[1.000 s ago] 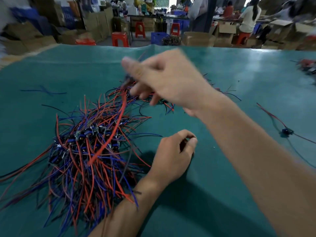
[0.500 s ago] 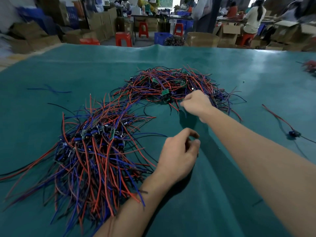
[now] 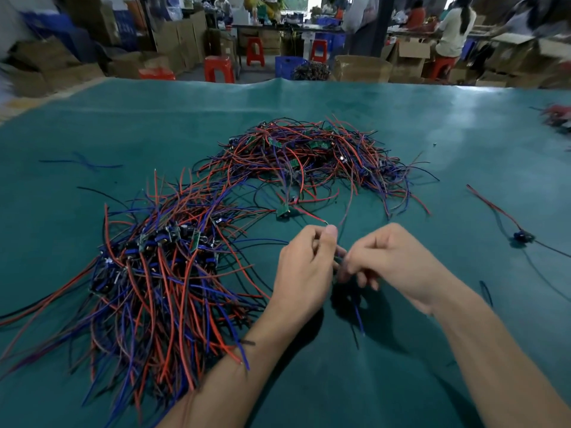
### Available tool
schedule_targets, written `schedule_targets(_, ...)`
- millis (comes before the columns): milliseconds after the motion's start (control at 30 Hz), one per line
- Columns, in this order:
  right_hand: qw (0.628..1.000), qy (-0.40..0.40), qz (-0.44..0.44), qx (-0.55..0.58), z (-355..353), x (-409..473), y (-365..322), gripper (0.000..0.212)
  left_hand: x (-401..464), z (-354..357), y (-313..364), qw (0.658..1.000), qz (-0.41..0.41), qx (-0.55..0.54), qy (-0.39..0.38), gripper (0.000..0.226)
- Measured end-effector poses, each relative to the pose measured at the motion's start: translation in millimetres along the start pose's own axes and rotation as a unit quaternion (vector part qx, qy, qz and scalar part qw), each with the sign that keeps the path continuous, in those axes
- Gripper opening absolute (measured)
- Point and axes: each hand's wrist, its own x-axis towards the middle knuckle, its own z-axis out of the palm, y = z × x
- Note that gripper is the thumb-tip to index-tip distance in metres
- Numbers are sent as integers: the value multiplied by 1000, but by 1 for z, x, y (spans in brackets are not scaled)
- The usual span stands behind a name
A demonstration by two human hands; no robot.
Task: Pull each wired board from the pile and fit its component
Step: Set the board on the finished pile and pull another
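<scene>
Dim overhead light, soft shadows, blurred, fisheye-bent edges.

green table cover (image 3: 401, 125) | red stools (image 3: 218, 68) beyond | cardboard boxes (image 3: 363, 68) | blue crate (image 3: 289, 66) | seated person (image 3: 452, 29)

Item between left hand (image 3: 304, 267) and right hand (image 3: 392, 261) hidden

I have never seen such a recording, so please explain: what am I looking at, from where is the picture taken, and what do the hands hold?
A camera on a person's head looks forward and down at a green table. No robot is involved. Two heaps of red and blue wired boards lie there: the near pile and the far pile. One wired piece lies apart on the right. The left hand and right hand meet, fingers curled round something small with wires hanging below; what exactly is hidden.
</scene>
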Motion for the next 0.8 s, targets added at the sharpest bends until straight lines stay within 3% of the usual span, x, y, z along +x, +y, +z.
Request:
schedule_targets(200, 998, -56, -1, 0, 5, -2, 4, 20, 4, -1, -4, 999, 9, 43, 23, 3)
schedule_targets(333, 990, 126, 27, 51, -2, 10, 16, 25, 3, -1, -4, 999, 16, 33, 20, 9)
schedule_targets(400, 978, 164, 52, 121, 1, 14, 16, 30, 1, 0, -5, 998, 34, 46, -3, 9)
schedule_targets(500, 981, 132, 37, 136, 4, 11, 16, 31, -1, 0, -3, 996, 68, 52, -37, 5)
schedule_targets(633, 965, 88, 22, 246, -2, 6, 10, 6, 1, -1, -2, 998, 56, 15, -35, 18)
schedule_targets(733, 938, 90, 20, 335, -11, 5, 8, 21, -2, 2, 4, 998, 5, -56, -33, 23)
schedule_targets(800, 934, 64, 17, 350, -14, 2, 7, 27, -5, 2, 8, 994, -8, -102, -39, 39)
